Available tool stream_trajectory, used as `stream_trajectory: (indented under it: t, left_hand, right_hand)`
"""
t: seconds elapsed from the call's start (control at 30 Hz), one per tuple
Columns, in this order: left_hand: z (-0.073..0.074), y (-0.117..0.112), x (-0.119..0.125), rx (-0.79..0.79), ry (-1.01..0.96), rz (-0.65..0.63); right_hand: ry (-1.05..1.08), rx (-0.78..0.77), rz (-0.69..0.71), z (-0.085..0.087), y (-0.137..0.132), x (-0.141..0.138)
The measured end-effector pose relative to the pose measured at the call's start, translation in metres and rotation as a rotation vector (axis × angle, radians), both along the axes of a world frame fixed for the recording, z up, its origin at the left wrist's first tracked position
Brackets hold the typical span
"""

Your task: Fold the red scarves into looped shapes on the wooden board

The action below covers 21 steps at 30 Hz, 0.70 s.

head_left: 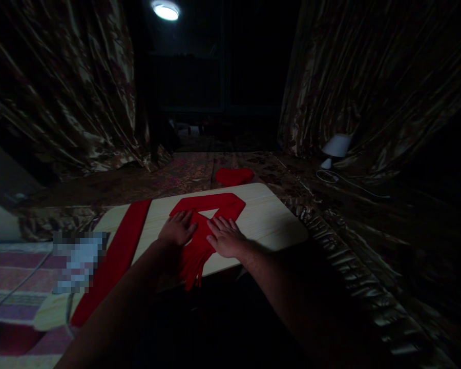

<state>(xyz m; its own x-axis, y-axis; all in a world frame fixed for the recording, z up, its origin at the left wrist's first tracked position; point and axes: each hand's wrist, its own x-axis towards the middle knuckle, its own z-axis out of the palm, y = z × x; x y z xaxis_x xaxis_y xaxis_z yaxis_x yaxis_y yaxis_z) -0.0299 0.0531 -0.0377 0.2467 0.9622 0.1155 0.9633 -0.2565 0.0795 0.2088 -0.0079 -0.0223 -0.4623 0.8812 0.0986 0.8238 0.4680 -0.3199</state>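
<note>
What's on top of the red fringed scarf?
The left hand and right hand both lie partly over the red fringed scarf. The parts beneath them are covered, so any creases there can't be seen.

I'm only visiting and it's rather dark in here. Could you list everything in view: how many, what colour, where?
Fringed cloth: 1, red, on the tabletop under the hands
Broad band: 1, red, across the tabletop's left part
Bundle: 1, red, beyond the tabletop
Tabletop: 1, pale wood-grain, centre
Pixelated object: 1, greyish, tabletop's left side
Striped cloth: 1, pink, purple and pale, lower left
Patterned cover: 1, brownish, behind the tabletop
Lamp: 1, white, right, with pale cord
Curtains: 2, brown-gold, either side
Round light: 1, white, top
Left hand: 1, flat on the fringed cloth
Right hand: 1, likewise
</note>
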Motion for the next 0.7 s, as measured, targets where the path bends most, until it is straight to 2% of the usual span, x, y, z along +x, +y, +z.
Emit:
stream_trajectory:
  t: [0.13, 0.27, 0.53, 0.7]
  left_hand:
    - [0.002, 0.001, -0.002, -0.022, 0.0, 0.064]
    - [-0.001, 0.0, -0.003, -0.003, -0.012, 0.078]
    - [-0.003, -0.003, -0.005, 0.04, -0.028, 0.036]
    - [-0.001, -0.005, -0.004, 0.029, -0.051, 0.04]
  right_hand:
    - [-0.001, 0.001, -0.004, -0.002, 0.0, 0.0]
    - [-0.002, 0.01, -0.008, -0.001, -0.001, 0.0]
    - [-0.005, -0.01, 0.018, 0.0, 0.001, 0.002]
    - [0.003, -0.026, 0.092, 0.02, 0.014, 0.01]
